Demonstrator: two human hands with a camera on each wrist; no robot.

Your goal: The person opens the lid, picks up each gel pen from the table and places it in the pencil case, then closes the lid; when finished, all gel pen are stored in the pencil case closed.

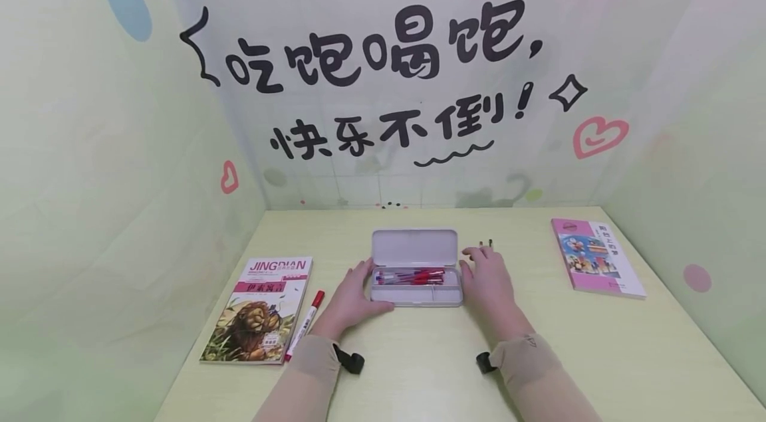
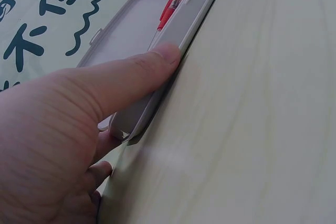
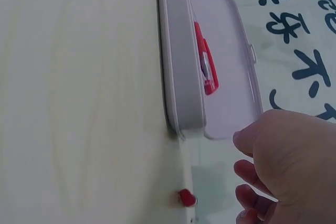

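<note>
A pale pencil case (image 1: pixel 417 248) lies on the table, its lid raised at the back. Several red and blue pens (image 1: pixel 413 276) lie in its rear compartment. At the case's left end, my left hand (image 1: pixel 353 299) grips the corner; the left wrist view shows the thumb (image 2: pixel 131 74) against the front wall and fingers around the end. Beside the right end is my right hand (image 1: pixel 487 282), fingers loosely bent. In the right wrist view its thumb is close to the lid (image 3: pixel 226 61), with nothing held. Two thin dark tips (image 1: pixel 486 244) show just beyond that hand, the rest hidden.
A book with a lion cover (image 1: pixel 257 312) lies on the left, a red-capped white marker (image 1: pixel 305 325) along its right edge. A pink-and-white book (image 1: pixel 595 259) is at the back right. Printed fabric walls (image 1: pixel 419 176) stand behind and at both sides of the table.
</note>
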